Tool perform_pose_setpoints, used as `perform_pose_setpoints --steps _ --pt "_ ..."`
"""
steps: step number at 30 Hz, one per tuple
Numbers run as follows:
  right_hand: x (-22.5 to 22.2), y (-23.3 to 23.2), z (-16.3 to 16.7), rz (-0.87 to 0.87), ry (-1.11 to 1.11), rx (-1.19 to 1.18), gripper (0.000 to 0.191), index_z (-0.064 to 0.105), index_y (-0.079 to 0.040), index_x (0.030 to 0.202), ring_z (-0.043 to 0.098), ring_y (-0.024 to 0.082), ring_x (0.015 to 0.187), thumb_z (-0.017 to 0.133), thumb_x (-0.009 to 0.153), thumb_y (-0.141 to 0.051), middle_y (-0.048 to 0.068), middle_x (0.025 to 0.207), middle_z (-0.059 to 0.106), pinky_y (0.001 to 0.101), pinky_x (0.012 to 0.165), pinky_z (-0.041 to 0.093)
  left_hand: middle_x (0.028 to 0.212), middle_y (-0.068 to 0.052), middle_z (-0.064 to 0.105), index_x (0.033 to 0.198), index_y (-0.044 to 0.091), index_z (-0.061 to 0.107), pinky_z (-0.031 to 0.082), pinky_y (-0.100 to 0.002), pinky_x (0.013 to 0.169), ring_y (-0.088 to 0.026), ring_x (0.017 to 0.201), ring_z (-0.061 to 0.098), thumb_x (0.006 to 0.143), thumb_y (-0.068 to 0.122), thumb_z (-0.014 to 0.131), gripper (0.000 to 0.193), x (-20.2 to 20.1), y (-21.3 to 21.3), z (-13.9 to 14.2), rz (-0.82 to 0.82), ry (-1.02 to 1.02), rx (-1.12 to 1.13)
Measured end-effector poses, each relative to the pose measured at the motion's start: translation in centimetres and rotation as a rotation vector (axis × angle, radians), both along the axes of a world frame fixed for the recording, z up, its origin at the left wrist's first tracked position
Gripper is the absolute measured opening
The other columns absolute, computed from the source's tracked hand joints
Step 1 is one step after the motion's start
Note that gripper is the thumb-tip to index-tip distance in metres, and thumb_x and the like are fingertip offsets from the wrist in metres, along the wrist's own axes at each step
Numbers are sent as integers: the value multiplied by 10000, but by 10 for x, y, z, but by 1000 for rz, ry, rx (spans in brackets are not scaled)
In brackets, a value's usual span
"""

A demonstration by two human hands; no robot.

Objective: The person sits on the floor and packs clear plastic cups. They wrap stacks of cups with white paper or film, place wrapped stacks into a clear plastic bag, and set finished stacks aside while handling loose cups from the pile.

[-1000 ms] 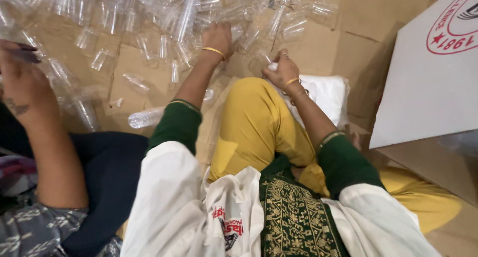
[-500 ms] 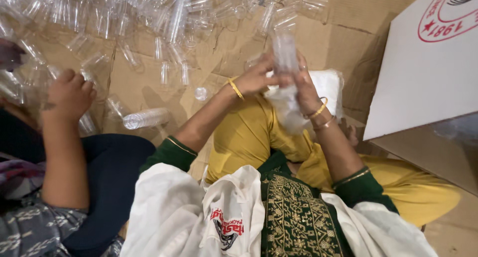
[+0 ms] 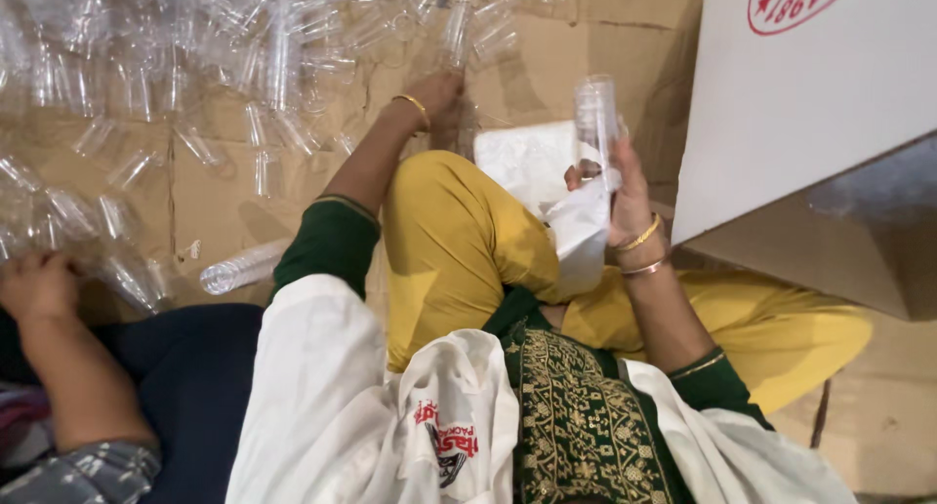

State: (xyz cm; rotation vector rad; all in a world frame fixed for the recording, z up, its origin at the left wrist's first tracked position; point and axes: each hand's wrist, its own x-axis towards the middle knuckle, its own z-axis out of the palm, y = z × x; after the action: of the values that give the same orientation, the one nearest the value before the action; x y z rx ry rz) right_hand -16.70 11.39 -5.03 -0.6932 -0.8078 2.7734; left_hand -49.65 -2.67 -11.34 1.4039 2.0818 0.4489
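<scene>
My right hand (image 3: pixel 625 197) is closed around an upright stack of clear plastic cups (image 3: pixel 596 114), with a thin white plastic bag (image 3: pixel 579 231) hanging below the grip. Over my yellow-clad knee, my left hand (image 3: pixel 437 92) stretches out to the near edge of a heap of loose clear cups (image 3: pixel 244 45) on the cardboard floor. Its fingers touch a short stack of cups (image 3: pixel 455 31); whether they grip it is hidden.
A large white cardboard box (image 3: pixel 800 114) stands close on the right. A folded pile of white bags (image 3: pixel 522 158) lies beyond my knee. A cup stack (image 3: pixel 244 267) lies on its side at left, near another person's hand (image 3: pixel 39 284) and dark blue lap.
Half a second ago both hands met at the cup stack. Now my left hand has gone back out to the heap, while my right holds the stack upright. The other person's hand dropped lower.
</scene>
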Motion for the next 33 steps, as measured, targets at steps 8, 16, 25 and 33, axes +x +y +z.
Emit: perform_pose_setpoints --steps 8,16,25,33 --pt "-17 -23 18 156 -230 204 479 584 -79 1247 649 205 696 685 1002 -478 113 802 668 339 657 539 1279 -139 537 1347 110 674 510 -399 1054 -336 1227 573 800 -17 794 574 77 -27 123 -147 35 658" --pt "-10 -60 73 99 23 861 689 363 -43 1491 557 87 1001 792 958 -129 17 1114 569 267 841 506 1335 -170 482 1421 35 590 424 -438 1131 -349 1297 504 870 37 763 578 100 -77 184 -185 -254 737" --pt "4 -57 95 351 192 917 624 582 41 1366 612 121 897 667 1036 -481 57 962 651 252 865 502 1249 -83 614 1530 94 413 512 -341 1055 -197 1165 597 900 100 827 754 143 -108 167 257 -967 1093" --pt "-20 -70 75 486 24 292 875 675 30 1022 533 139 565 343 1002 -779 87 724 613 260 542 427 1360 -118 586 1570 58 346 552 -389 964 -223 1125 615 929 21 792 782 184 -108 150 408 -1250 1084"
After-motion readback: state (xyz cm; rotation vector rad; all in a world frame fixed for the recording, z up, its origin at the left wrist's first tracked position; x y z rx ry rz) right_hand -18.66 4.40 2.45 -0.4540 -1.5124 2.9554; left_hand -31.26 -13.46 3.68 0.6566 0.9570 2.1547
